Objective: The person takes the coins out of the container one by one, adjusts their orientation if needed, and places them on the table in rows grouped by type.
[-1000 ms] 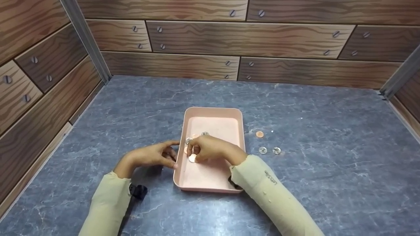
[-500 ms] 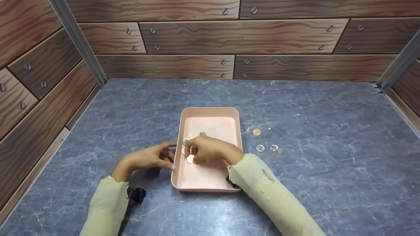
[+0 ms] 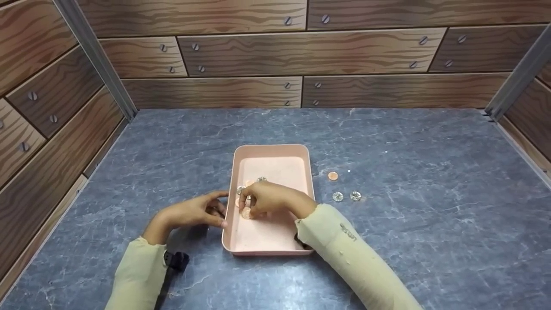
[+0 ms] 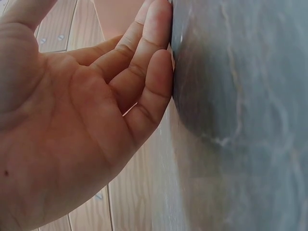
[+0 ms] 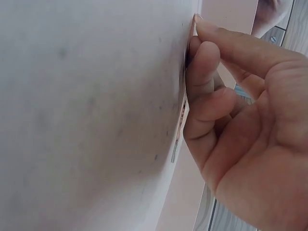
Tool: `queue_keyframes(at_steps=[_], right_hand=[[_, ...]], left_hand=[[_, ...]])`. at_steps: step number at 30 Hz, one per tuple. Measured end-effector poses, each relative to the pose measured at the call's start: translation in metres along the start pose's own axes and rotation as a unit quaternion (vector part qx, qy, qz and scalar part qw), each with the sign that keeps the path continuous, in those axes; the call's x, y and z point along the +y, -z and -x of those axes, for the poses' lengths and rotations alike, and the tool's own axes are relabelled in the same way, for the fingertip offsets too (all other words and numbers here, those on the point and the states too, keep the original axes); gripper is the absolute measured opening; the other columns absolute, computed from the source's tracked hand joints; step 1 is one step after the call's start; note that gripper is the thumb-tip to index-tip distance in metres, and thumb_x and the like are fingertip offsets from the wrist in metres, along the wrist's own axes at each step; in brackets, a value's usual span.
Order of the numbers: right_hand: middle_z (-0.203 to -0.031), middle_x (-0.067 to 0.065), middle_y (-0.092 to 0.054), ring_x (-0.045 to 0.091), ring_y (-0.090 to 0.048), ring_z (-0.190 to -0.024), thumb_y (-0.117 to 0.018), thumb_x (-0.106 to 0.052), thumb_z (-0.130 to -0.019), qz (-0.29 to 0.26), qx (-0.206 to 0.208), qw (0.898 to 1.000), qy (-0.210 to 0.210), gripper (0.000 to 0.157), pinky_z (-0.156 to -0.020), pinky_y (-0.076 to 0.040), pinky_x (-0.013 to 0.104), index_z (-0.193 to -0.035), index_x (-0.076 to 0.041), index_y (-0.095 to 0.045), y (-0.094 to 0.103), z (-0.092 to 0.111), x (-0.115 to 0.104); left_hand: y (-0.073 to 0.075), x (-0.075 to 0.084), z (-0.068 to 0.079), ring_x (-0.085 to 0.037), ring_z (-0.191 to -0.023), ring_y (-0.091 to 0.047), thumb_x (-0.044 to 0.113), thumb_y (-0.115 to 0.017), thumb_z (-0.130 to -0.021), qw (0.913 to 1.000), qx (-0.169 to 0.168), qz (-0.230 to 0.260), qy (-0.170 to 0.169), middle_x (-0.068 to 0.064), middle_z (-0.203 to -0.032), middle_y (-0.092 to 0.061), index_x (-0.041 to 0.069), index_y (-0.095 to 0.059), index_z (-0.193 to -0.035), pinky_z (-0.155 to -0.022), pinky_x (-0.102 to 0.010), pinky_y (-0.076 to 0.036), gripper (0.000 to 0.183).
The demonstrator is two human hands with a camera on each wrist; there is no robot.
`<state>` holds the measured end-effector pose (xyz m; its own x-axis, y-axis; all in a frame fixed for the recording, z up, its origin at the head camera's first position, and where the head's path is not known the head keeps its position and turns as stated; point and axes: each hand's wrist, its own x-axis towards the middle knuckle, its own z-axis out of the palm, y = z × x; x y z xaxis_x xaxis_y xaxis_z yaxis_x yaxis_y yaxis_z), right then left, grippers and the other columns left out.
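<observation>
A pink tray (image 3: pixel 271 246) lies on the table, with several copper and silver coins at its left side. Inside it, my right hand (image 3: pixel 273 200) reaches down, thumb and forefinger at the edges of a flat copper coin (image 3: pixel 246 213). The right wrist view has the thumb tip (image 5: pixel 199 21) at the tray floor, other fingers curled. Partly behind that hand are a silver coin (image 3: pixel 240 189), another silver coin (image 3: pixel 261 179) and a copper coin (image 3: pixel 237 202). My left hand (image 3: pixel 189 213) rests by the tray's left wall, thumb touching it, fingers loosely bent against the table.
Right of the tray, a copper coin (image 3: pixel 332 175) and two silver coins, one nearer (image 3: pixel 338 196) and one farther right (image 3: pixel 355 196), lie on the blue marbled table (image 3: pixel 430 181). Wood-patterned walls (image 3: pixel 241 92) enclose the back and sides.
The head view has shifted slightly. The right hand stays at the same copper coin, which glints less now. The left hand keeps its place beside the tray.
</observation>
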<state>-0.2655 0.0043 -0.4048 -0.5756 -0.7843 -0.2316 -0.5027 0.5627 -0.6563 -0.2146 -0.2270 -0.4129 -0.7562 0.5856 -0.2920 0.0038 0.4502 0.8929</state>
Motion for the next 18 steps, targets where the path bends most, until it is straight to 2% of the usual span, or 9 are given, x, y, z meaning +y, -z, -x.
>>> queue_keyframes(at_steps=[6,10,13,18], right_hand=[[-0.079,0.009,-0.066,0.008,-0.052,-0.055,-0.067,0.004,-0.079,-0.005,-0.005,1.000,0.009,0.022,-0.050,-0.043,0.016,-0.100,-0.003,-0.066,0.002,0.002,-0.002],[-0.077,0.006,-0.066,0.004,-0.052,-0.060,-0.070,-0.003,-0.082,0.009,0.002,1.000,0.026,0.017,-0.056,-0.041,0.015,-0.099,-0.004,-0.067,0.008,0.005,-0.007],[-0.079,0.008,-0.067,0.004,-0.052,-0.064,-0.069,-0.001,-0.081,0.007,0.009,0.999,0.034,0.018,-0.058,-0.041,0.015,-0.099,-0.005,-0.067,0.014,0.007,-0.011],[-0.080,0.009,-0.067,0.005,-0.054,-0.063,-0.069,0.002,-0.080,-0.025,0.010,0.999,0.026,0.024,-0.058,-0.043,0.016,-0.103,-0.004,-0.067,0.024,0.011,-0.013]], left_hand=[[-0.001,0.000,-0.002,-0.011,-0.091,-0.061,0.017,-0.075,-0.083,1.0000,-0.002,0.002,-0.006,-0.014,-0.108,-0.062,-0.007,-0.019,-0.149,-0.084,-0.022,-0.050,0.090],[-0.001,-0.001,-0.002,-0.011,-0.091,-0.061,0.017,-0.075,-0.084,0.9999,-0.007,0.000,-0.009,-0.016,-0.109,-0.062,-0.008,-0.018,-0.149,-0.083,-0.021,-0.050,0.089],[-0.001,-0.001,-0.002,-0.011,-0.092,-0.062,0.018,-0.075,-0.084,0.9999,-0.008,-0.003,-0.006,-0.018,-0.110,-0.063,-0.008,-0.017,-0.149,-0.084,-0.021,-0.050,0.090],[-0.001,0.000,-0.001,-0.013,-0.093,-0.062,0.019,-0.075,-0.084,1.0000,-0.006,-0.003,-0.002,-0.020,-0.112,-0.062,-0.008,-0.016,-0.149,-0.085,-0.023,-0.050,0.092]])
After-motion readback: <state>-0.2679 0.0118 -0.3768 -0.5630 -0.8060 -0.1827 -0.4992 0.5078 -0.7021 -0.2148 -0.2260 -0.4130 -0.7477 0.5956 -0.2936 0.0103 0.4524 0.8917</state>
